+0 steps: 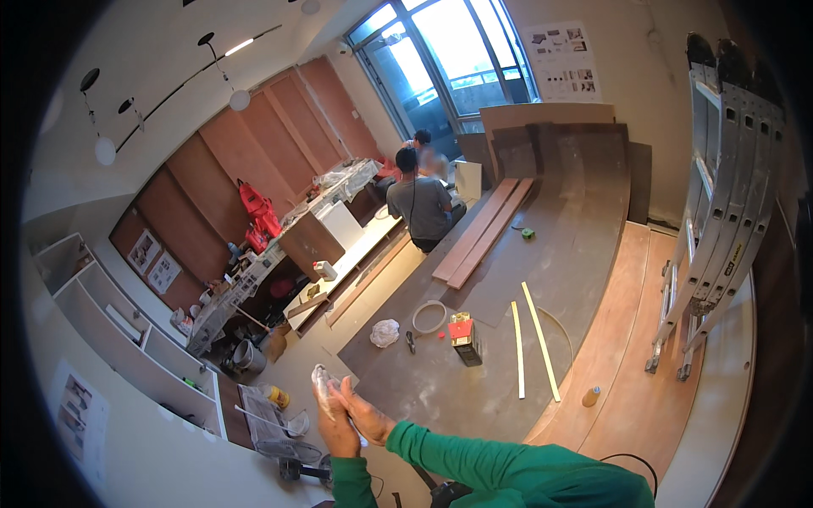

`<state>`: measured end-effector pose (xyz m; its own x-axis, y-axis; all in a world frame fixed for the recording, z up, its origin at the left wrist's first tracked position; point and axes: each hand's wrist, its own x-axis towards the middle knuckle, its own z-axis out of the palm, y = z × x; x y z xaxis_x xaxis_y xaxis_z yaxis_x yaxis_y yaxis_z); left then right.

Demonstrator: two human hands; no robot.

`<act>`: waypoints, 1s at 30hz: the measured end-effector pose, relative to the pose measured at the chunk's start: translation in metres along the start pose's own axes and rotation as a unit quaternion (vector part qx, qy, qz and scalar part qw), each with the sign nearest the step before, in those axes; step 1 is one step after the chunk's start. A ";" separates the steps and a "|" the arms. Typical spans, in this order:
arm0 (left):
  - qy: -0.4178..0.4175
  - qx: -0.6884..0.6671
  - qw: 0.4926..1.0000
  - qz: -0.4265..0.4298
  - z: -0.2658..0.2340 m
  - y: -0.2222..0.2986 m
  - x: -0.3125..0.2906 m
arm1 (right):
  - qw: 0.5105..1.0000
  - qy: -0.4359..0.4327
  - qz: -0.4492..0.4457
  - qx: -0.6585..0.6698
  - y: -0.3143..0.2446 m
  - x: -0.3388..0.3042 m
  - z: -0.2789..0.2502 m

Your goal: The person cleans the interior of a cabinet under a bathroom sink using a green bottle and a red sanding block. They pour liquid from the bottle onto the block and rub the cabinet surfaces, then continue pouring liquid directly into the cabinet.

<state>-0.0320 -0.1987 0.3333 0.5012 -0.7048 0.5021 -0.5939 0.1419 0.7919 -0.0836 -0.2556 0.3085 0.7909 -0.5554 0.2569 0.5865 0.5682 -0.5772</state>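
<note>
Nearest, in green sleeves, left hand and right hand pressed together at lower centre, fingers pointing away. Grip narrow, barely a gap between palms; cannot tell whether closed on anything. Along the left fingers, a whitish film; cannot tell whether plastic, cloth or coating. Low down, just left of the hands, a fan; past it, a yellow tub and a bucket.

Off to the right, an orange bottle on pale wooden boards. Ahead, on a wide brown sheet: a dark box with red on top, a white crumpled bag, a ring lying flat, and two pale strips set apart. At far right, an upright ladder.

Farther on, two reddish planks side by side, with a green tape measure near. Beyond, a seated person in grey, back turned, and another person, partly hidden. To the left, a red bundle on a cluttered surface. Farthest, a tall window.
</note>
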 end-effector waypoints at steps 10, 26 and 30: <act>0.057 -0.172 0.975 -0.126 -0.009 -0.053 0.017 | 0.854 -0.054 -0.028 -0.516 0.024 0.023 -0.004; 0.027 0.206 0.967 0.145 -0.043 -0.033 0.040 | 0.804 -0.099 -0.038 -0.585 0.033 0.001 -0.024; 0.035 -0.331 0.929 -0.164 -0.041 -0.014 0.031 | 0.757 -0.118 -0.036 -0.642 -0.001 -0.036 0.001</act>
<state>0.0174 -0.1943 0.3521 0.6403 -0.7420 0.1984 0.1031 0.3390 0.9351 -0.1126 -0.2360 0.3007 0.8629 -0.3468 0.3677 0.0963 -0.6014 -0.7931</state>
